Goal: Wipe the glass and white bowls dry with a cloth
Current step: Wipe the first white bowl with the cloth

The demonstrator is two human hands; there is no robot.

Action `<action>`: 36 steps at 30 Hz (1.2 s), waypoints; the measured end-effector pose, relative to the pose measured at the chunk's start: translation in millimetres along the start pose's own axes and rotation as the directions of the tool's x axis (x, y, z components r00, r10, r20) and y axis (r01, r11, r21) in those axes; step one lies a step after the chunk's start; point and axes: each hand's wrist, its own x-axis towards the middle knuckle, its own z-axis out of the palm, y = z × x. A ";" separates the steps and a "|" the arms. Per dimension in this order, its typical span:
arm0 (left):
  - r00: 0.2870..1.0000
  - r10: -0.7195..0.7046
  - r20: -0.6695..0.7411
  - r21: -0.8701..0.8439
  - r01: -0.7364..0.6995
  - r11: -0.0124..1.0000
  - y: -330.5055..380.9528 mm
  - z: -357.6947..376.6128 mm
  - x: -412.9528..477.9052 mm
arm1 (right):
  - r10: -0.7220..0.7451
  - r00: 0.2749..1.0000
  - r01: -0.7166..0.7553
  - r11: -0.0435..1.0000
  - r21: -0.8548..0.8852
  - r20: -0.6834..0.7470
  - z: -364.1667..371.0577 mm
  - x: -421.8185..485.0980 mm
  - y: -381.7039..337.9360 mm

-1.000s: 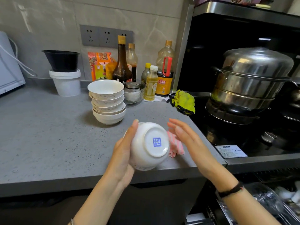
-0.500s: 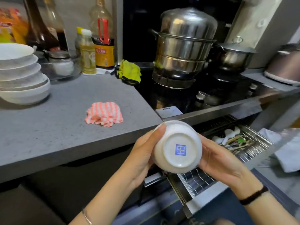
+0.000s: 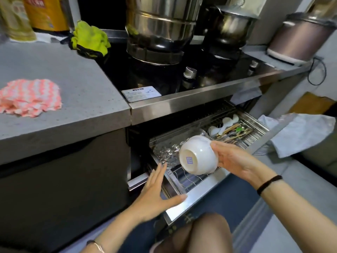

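Bowl: the white bowl (image 3: 198,156) is held over the open drawer (image 3: 200,189). It is tipped on its side, with the blue-marked foot turned left and toward the viewer.
Purpose (judged): the tilt suits sliding it edgewise into the wire rack. No wiping is under way.
Right hand (image 3: 235,158): grips the bowl, thumb on the upper wall near the rim and fingers curled beneath.
Left hand (image 3: 156,194): empty, with fingers straight and spread. The thumb reaches over the drawer's front panel, but contact cannot be told. It is probably placed to steady the drawer.
Glass bowl (image 3: 166,152): lies in the drawer's left part, just beside the white bowl.
Cloth (image 3: 30,97): crumpled on the counter (image 3: 87,73), well apart from both hands.
Cutlery (image 3: 231,132): in the drawer's right compartment.
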 end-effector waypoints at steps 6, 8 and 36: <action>0.997 -0.055 0.055 0.029 0.053 0.998 -8.8 -0.6 16.1 | 0.137 0.991 -0.128 0.946 -0.298 0.007 -5.7 64.8 22.6; 0.995 -0.059 0.083 0.055 0.054 0.997 -9.5 -2.6 18.4 | 0.202 0.979 -0.173 0.910 -0.377 0.037 -2.7 84.2 29.6; 0.980 -0.175 0.095 0.061 0.170 0.984 -8.3 6.5 15.6 | 0.634 0.771 -0.526 0.689 -0.498 0.064 20.5 151.8 88.0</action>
